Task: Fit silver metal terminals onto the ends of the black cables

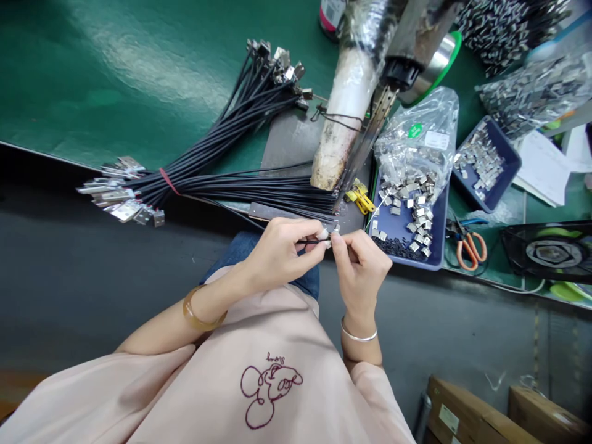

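Note:
My left hand (282, 250) is closed in a pinch on the end of a thin black cable (309, 241). My right hand (361, 265) pinches a small metal clip (335, 229) right at that cable end, fingertips of both hands touching. Both hands hover over my lap, just in front of the table's edge. A bundle of black cables (222, 148) with metal ends, tied with a red band, lies on the green mat (115, 80) to the left. A second flat row of cables (277, 191) lies just beyond my hands.
A blue tray (435, 243) with loose metal clips and a plastic bag of clips (419, 148) sit right of my hands. A wrapped tool (345, 105) stands behind. Orange-handled scissors (469, 246), another blue tray (504, 179), a small fan (550, 250) and cardboard boxes (467, 413) lie further right.

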Available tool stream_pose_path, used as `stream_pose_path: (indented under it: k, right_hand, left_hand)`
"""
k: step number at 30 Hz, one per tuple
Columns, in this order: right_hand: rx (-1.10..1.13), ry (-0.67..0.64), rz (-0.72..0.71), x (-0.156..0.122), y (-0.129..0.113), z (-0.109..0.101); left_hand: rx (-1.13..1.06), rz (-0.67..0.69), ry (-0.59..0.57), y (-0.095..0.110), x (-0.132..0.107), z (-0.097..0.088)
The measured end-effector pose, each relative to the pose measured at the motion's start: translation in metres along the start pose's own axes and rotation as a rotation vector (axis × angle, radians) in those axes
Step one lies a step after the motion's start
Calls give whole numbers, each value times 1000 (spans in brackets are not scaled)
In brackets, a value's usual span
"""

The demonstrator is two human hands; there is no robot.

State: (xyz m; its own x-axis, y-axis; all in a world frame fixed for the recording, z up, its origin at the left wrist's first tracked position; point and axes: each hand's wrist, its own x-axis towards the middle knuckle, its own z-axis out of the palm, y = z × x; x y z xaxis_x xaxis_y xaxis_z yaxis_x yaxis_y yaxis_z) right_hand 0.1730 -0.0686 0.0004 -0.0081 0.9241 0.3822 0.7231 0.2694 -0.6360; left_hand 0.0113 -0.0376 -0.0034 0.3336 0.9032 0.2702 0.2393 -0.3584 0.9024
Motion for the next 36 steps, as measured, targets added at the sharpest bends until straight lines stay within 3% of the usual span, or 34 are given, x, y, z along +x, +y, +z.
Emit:
stream_pose_path:
  k: [3,8,11,15,18,27,36]
  right_hand:
    - [70,74,75,-1,1,-4]
    - [441,227,189,-2,-3,-16]
    - [359,240,153,-3,-5,-15]
    - [288,117,78,-1,-5,-5]
    - [332,51,104,3,-2,0]
    - [424,25,188,18,7,2]
    - [497,-15,226,23,8,0]
  left_hand:
    - [-65,-25,-13,-1,-1,-5]
    - [-155,-82,27,1,-1,-8]
    - [-240,-160,50,3,2,-7]
    - [-279,-232,81,3,8,-4]
    - [-274,-242,96,2,13,-2]
    - [-313,-291,156,-1,21,5]
    - [-339,-318,137,0,23,1]
